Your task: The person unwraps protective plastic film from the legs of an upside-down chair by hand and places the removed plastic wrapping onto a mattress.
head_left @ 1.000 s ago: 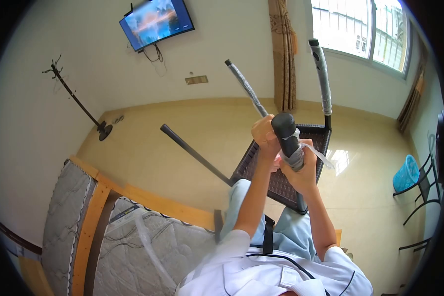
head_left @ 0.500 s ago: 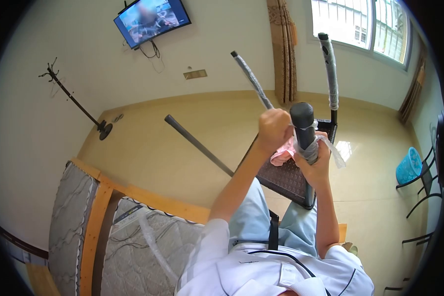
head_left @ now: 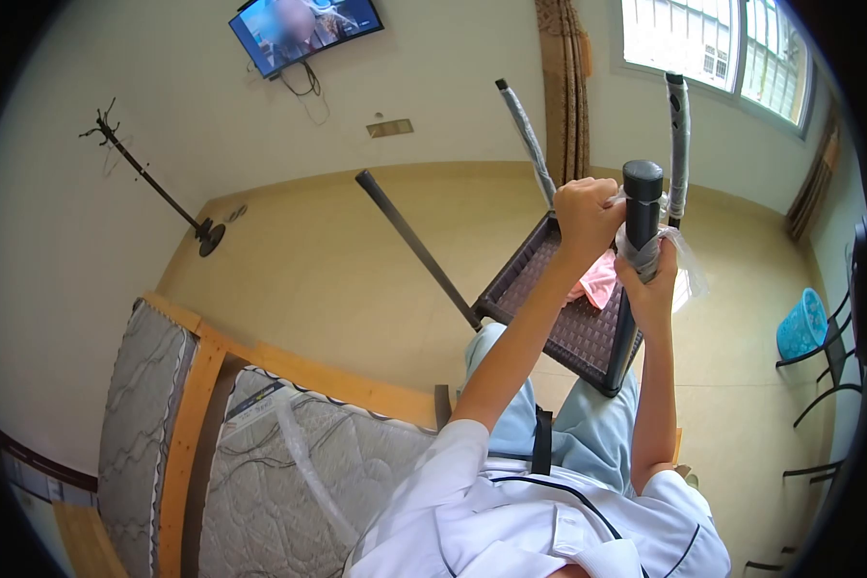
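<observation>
Gripping leg (head_left: 643, 214) w/ R hand (head_left: 655, 294), farther right vs b4.

The wrapped leg (head_left: 643, 214) shifted toward two o'clock with the left grip (head_left: 588, 223) and right grip (head_left: 651, 283); more pink cloth (head_left: 599, 279) showed.

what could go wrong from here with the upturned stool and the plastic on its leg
1. The loose clear plastic wrap bunched around the round black leg might tear suddenly, jerking the left hand beside it.
2. The upturned dark brown woven stool seems propped against the light-blue trousers, so a hard tug could tip it.
3. The crumpled pink cloth lies on the woven surface and may slide off if that tilts.
</observation>
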{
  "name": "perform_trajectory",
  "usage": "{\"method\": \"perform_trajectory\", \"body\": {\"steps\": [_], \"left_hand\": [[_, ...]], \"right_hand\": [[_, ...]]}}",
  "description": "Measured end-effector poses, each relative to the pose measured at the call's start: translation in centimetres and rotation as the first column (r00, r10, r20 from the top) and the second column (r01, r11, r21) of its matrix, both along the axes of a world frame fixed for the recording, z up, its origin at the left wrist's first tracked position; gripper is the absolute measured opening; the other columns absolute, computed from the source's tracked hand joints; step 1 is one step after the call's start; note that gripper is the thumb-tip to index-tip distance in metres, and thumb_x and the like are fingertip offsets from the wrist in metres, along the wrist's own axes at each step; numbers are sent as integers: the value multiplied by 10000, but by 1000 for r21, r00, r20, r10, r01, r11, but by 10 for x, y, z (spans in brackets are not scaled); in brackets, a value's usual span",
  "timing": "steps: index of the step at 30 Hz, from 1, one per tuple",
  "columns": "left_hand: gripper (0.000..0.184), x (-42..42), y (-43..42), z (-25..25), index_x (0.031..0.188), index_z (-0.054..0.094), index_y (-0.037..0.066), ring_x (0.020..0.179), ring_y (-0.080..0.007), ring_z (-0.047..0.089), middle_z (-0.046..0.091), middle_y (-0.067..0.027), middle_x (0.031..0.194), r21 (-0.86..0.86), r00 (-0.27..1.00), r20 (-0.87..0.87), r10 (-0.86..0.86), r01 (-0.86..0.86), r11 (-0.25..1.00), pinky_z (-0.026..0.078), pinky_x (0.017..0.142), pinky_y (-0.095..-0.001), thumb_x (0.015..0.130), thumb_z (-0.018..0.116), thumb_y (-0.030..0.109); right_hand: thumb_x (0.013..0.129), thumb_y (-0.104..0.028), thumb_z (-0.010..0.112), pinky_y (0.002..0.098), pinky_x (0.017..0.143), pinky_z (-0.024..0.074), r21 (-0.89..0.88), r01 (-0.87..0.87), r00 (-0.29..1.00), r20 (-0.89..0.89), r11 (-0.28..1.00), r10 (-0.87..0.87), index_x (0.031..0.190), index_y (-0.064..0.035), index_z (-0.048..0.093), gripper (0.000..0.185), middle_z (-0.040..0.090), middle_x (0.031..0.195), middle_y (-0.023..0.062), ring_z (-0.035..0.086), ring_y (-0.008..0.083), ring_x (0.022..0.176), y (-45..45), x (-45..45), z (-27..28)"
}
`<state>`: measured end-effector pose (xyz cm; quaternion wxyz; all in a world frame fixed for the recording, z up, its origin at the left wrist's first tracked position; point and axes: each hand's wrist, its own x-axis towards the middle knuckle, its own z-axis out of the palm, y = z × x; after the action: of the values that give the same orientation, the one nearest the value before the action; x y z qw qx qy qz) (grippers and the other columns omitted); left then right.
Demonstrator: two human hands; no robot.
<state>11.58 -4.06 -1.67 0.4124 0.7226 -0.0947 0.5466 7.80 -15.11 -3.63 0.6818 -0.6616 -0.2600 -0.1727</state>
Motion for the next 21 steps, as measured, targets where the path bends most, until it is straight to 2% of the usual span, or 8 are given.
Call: {"method": "perform_trajectory", "body": {"steps": [4,10,13,15,16,17,19,21], "left_hand": [[299,3,-5,2,414,368,41,400,-289,401,361,-129,414,51,992,-52,111,-109,993,274,392,-357,536,562,232],[238,2,-11,5,436,407,34,447,-306,425,387,-136,439,-41,979,-192,66,-75,996,300,413,-363,567,539,183],[184,7,-5,1,484,428,26,518,-260,470,459,-124,540,-15,997,-78,-13,12,1000,315,435,-332,581,549,124],[96,9,-2,4,627,487,41,635,-218,502,511,-117,682,-53,971,-33,-237,235,971,362,510,-299,582,560,83],[127,7,1,7,699,516,48,693,-197,519,537,-113,753,-66,939,-6,-345,344,937,386,548,-282,582,566,62],[255,6,3,10,826,483,59,744,-193,516,521,-123,843,-167,828,-28,-560,548,820,392,602,-276,595,582,103],[511,3,11,15,1080,416,82,847,-184,512,488,-144,1025,-356,473,2,-881,823,441,406,710,-263,622,616,185],[554,-2,16,19,1133,355,87,868,-215,509,490,-180,997,-354,212,76,-974,919,172,408,729,-291,648,607,174]], "right_hand": [[592,-42,559,232,552,389,-19,39,999,29,999,-39,849,22,440,291,507,666,58,476,115,586,-2,3,-1],[583,-49,559,249,566,392,-15,59,998,39,998,-59,864,25,437,315,513,685,75,486,129,605,-3,3,-3],[580,-47,558,261,572,396,-27,49,999,11,998,-49,872,24,435,325,516,687,82,496,145,608,0,-6,3],[581,-44,555,268,574,400,-45,30,999,-9,999,-30,874,25,434,325,521,691,93,508,157,614,-2,-9,7],[580,-44,555,270,572,402,-76,59,998,27,995,-57,875,26,434,327,523,693,99,513,164,615,-2,-11,6],[579,-44,555,273,570,404,-106,90,994,64,990,-83,876,26,434,329,526,694,105,518,170,616,0,-12,4],[576,-44,556,278,571,407,-142,110,989,118,984,-93,878,29,435,334,530,698,117,528,183,624,3,-17,2],[572,-43,557,283,578,410,-162,87,988,143,983,-63,881,32,435,341,533,703,128,538,199,637,6,-23,2]]}}
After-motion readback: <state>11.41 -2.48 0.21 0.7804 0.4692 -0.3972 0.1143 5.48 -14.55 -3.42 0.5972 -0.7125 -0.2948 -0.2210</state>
